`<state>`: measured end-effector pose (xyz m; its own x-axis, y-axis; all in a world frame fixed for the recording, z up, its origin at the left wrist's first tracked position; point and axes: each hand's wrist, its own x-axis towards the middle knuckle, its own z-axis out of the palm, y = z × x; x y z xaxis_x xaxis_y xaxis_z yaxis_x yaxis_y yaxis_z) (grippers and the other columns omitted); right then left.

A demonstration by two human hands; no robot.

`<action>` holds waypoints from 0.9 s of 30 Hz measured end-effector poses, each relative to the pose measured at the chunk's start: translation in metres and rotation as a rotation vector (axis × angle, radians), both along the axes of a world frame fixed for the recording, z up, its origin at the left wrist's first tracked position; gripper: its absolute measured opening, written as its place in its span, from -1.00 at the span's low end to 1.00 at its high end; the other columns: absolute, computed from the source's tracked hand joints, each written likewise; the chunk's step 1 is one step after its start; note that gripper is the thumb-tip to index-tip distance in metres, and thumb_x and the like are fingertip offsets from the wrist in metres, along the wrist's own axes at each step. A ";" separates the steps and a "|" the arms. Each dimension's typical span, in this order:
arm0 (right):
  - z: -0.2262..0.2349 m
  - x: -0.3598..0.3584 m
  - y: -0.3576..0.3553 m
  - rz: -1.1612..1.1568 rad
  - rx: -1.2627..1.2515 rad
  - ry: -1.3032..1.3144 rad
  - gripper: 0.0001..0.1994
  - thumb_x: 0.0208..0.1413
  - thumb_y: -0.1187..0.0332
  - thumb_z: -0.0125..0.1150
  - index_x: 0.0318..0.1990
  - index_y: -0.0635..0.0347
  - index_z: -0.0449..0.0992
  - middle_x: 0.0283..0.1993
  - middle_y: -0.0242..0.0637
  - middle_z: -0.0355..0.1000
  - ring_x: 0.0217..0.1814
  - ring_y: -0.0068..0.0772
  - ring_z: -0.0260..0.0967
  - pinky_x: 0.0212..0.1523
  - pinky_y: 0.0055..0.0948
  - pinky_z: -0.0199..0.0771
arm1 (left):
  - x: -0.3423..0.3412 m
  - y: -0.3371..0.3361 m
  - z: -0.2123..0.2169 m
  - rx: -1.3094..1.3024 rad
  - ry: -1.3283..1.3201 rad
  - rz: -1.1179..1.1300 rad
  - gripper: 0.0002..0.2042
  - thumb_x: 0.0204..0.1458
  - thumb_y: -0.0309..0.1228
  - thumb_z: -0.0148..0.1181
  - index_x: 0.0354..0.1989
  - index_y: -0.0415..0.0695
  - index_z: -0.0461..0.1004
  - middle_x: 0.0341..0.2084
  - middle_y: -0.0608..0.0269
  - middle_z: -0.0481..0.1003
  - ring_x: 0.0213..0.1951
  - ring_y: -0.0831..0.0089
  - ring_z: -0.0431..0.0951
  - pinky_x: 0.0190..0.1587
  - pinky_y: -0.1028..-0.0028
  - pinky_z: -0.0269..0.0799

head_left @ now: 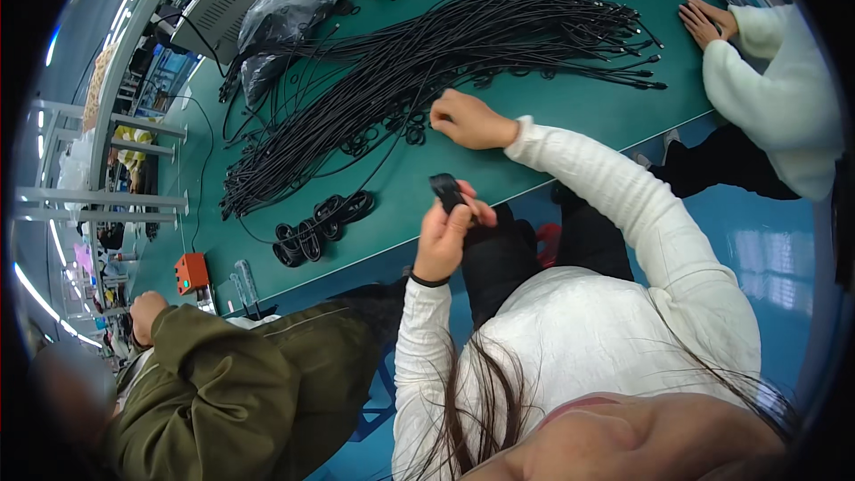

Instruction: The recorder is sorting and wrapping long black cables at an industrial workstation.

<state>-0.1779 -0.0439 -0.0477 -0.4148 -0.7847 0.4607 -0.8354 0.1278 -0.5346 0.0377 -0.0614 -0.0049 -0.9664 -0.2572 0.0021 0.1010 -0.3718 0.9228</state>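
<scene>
My left hand (450, 230) is closed around a small coiled black cable (446, 191), held up just in front of the table's near edge. Farther out, my right hand (474, 120) is over the green tabletop with its fingers curled; whatever they may hold is hidden. Beside its fingertips lie small black rings (414, 129). Beyond both hands a long bundle of loose black cables (392, 67) stretches across the table, its connector ends fanned out at the right. Several coiled cables (309, 237) sit in a row to the left of my left hand.
A co-worker's hands (704, 22) rest at the table's right end. Another person in an olive jacket (240, 383) is close on my left, near an orange box (191, 273). Clear plastic bags (285, 13) and a pale metal case (227, 9) stand at the far left.
</scene>
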 end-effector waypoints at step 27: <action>0.062 0.043 0.167 0.809 0.301 -1.275 -0.85 0.09 0.47 0.10 -0.19 0.22 0.53 -0.45 -0.32 0.46 -0.81 -0.67 0.07 -0.77 -0.76 0.02 | -0.033 0.026 0.002 0.091 -0.103 -0.207 -0.85 0.23 -0.39 -0.04 -0.23 -0.24 0.35 -0.21 0.11 0.39 -0.40 0.47 0.36 -0.40 0.61 0.30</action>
